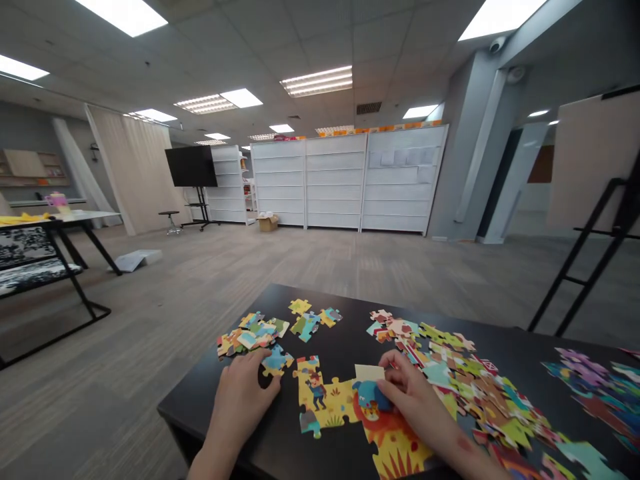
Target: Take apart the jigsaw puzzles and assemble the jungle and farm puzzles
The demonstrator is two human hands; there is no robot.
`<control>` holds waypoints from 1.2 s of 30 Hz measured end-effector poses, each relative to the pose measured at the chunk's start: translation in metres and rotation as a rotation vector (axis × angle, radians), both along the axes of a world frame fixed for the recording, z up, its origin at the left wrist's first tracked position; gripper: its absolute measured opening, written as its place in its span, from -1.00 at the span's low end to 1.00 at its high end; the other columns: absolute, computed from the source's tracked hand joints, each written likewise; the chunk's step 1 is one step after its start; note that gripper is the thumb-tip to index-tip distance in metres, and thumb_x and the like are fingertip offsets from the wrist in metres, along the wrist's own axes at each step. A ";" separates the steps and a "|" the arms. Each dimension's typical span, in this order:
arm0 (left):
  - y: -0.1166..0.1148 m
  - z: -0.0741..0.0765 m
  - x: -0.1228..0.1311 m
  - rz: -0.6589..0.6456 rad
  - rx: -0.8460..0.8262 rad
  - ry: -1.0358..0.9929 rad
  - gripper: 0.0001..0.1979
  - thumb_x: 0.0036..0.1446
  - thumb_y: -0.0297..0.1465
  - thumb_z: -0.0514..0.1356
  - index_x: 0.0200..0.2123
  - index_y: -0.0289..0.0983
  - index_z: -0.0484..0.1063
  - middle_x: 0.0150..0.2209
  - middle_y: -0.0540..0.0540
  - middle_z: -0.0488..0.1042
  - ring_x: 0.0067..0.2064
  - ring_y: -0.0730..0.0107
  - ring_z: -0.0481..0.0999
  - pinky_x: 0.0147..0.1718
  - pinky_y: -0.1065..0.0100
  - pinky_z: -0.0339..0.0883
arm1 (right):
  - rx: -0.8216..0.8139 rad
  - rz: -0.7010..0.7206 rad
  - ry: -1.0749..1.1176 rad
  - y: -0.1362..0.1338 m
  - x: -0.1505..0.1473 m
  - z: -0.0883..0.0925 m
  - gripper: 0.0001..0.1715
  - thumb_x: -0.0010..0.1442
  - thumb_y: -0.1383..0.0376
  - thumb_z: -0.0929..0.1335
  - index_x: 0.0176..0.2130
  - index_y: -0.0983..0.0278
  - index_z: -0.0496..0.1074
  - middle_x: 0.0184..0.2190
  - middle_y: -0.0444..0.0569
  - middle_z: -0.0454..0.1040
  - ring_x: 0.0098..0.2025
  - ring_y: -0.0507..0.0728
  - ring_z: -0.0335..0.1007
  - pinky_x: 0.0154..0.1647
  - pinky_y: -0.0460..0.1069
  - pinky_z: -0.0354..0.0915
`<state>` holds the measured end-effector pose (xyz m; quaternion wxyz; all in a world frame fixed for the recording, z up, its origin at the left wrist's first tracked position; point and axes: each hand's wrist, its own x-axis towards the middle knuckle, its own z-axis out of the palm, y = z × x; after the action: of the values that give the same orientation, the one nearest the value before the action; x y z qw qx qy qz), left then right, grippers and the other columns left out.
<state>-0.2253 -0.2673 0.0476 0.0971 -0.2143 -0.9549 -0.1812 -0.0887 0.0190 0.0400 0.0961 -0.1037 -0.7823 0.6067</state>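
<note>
**Q:** What is shown as assembled?
**A:** A joined section of jigsaw pieces (pixel 325 400), yellow and orange with animal figures, is laid on a black table (pixel 280 313).

**Q:** What is left unjoined?
**A:** A heap of loose pieces (pixel 480 393) is spread right of the section, and small clusters (pixel 253 337) are seen beyond it.

**Q:** How is the grip?
**A:** A narrow pinch is formed by the right hand (pixel 415 393) on a blue jigsaw piece (pixel 370 393) at the section's edge. The left hand (pixel 239 400) is laid open, palm down, left of the section, beside a loose blue piece (pixel 276 360); no hold is seen.
</note>
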 end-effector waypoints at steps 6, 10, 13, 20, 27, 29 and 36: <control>-0.016 -0.005 0.007 -0.217 0.298 -0.016 -0.62 0.14 -0.31 0.16 0.05 -0.19 0.42 0.00 -0.10 0.58 -0.07 0.18 0.59 -0.09 0.25 0.44 | -0.052 -0.015 -0.013 0.000 0.000 0.002 -0.62 0.09 0.01 0.36 -0.28 0.14 0.14 -0.65 -0.36 0.19 -0.61 0.00 0.13 -0.57 -0.12 0.09; -0.009 -0.007 0.031 -0.428 0.409 -0.025 -0.53 0.11 -0.39 0.19 0.13 -0.14 0.37 0.01 -0.08 0.57 -0.12 0.26 0.59 -0.09 0.30 0.47 | -0.059 -0.089 0.011 0.004 -0.001 -0.001 -0.58 0.09 -0.03 0.37 -0.26 0.13 0.15 -0.64 -0.36 0.21 -0.63 0.01 0.17 -0.59 -0.11 0.15; 0.004 -0.009 0.047 -0.523 0.423 -0.046 -0.46 0.07 -0.46 0.17 0.16 -0.12 0.36 0.10 -0.09 0.52 -0.09 0.27 0.58 -0.06 0.31 0.47 | -0.077 -0.141 0.063 0.010 -0.002 -0.001 -0.56 0.10 -0.06 0.37 -0.21 0.13 0.17 -0.62 -0.33 0.20 -0.59 0.03 0.18 -0.58 -0.09 0.21; 0.016 -0.010 0.058 -0.512 0.391 -0.124 -0.35 -0.03 -0.46 0.19 0.20 -0.08 0.35 0.05 -0.06 0.55 -0.09 0.23 0.57 0.00 0.30 0.44 | 0.005 -0.164 0.086 0.015 0.000 0.001 -0.40 0.10 -0.08 0.38 0.01 0.20 0.32 -0.56 -0.24 0.29 -0.51 0.09 0.26 -0.52 -0.05 0.20; 0.029 -0.013 0.055 -0.785 0.137 -0.108 -0.55 -0.01 -0.29 0.35 0.01 -0.05 0.49 0.00 -0.01 0.59 0.03 0.17 0.49 0.03 0.25 0.34 | 0.070 -0.029 0.089 0.013 -0.018 0.001 -0.54 0.13 0.00 0.39 -0.09 0.24 0.40 -0.50 -0.15 0.45 -0.44 0.11 0.39 -0.41 -0.04 0.23; 0.031 -0.015 0.054 -0.786 0.106 -0.094 -0.58 0.05 -0.20 0.35 0.01 0.00 0.48 0.04 0.01 0.57 0.06 0.17 0.46 0.02 0.25 0.30 | 0.132 0.038 0.077 0.008 -0.034 0.003 -0.56 0.13 0.03 0.38 -0.10 0.26 0.41 -0.50 -0.16 0.45 -0.44 0.09 0.38 -0.40 -0.05 0.23; 0.032 -0.037 0.040 -0.835 0.043 -0.018 -0.62 0.09 -0.14 0.34 -0.01 -0.02 0.48 0.05 0.01 0.55 0.04 0.15 0.48 -0.10 0.27 0.27 | 0.310 0.084 0.052 -0.015 -0.086 -0.001 -0.69 0.08 0.20 0.37 -0.17 0.30 0.45 -0.61 -0.25 0.33 -0.55 0.02 0.23 -0.49 -0.09 0.13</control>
<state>-0.1856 -0.2352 0.0101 0.0115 -0.5793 -0.7829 -0.2268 -0.1746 0.0042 0.0392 0.1058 -0.0390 -0.8675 0.4845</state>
